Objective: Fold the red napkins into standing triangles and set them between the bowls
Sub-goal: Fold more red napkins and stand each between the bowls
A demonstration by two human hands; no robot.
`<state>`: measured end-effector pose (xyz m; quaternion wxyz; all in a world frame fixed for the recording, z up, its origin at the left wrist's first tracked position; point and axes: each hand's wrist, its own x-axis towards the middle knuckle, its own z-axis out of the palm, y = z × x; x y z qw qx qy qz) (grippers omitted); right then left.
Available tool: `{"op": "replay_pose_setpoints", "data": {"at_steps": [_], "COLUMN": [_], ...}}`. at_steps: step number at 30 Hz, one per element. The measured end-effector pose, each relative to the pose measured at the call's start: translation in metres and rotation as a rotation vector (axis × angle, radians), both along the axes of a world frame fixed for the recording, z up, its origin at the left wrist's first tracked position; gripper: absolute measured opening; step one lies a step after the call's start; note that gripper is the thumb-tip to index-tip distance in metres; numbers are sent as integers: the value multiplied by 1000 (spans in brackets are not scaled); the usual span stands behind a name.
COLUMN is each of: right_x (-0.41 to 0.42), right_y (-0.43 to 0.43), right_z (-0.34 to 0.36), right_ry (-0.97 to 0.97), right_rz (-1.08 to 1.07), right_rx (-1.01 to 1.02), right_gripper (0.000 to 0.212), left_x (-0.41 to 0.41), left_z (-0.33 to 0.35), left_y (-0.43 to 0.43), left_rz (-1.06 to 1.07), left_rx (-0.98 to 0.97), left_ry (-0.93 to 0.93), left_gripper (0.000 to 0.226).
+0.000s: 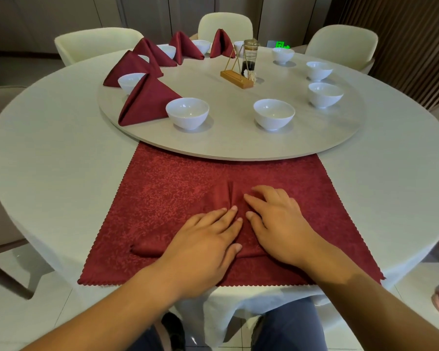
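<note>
In front of the turntable (228, 140), left hand (205, 241) and right hand (276, 224) press flat, uncurled fingers (227, 216) on the napkin (245, 235), soft, light cloth likely best pinched at creased corners.

Dark red napkin (226, 196) part-folded, lying flat at near centre, five folded red napkins (147, 102) standing as triangles along the far-left arc, white bowls (187, 113) alternating with them, upright, more ringing the right side
</note>
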<state>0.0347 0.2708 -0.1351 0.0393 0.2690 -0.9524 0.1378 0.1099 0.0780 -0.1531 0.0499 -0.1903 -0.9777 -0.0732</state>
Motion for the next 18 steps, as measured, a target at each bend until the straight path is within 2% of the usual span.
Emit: {"op": "replay_pose_setpoints", "data": {"at_steps": [3, 6, 11, 18], "right_x": [33, 68, 83, 81], "right_y": [-7, -14, 22, 81], "right_z": [-2, -25, -43, -42], "right_ry": [186, 173, 158, 111], "right_rz": [-49, 26, 67, -82], "right_rx": [-81, -93, 45, 35], "right_gripper": [50, 65, 63, 63], "left_x": [2, 4, 5, 6], "left_z": [-5, -7, -5, -7], "left_y": [2, 4, 4, 4], "left_rz": [26, 34, 51, 54], "left_rx": [24, 67, 19, 5], "left_ry": [13, 1, 30, 38], "left_gripper": [56, 58, 56, 56]}}
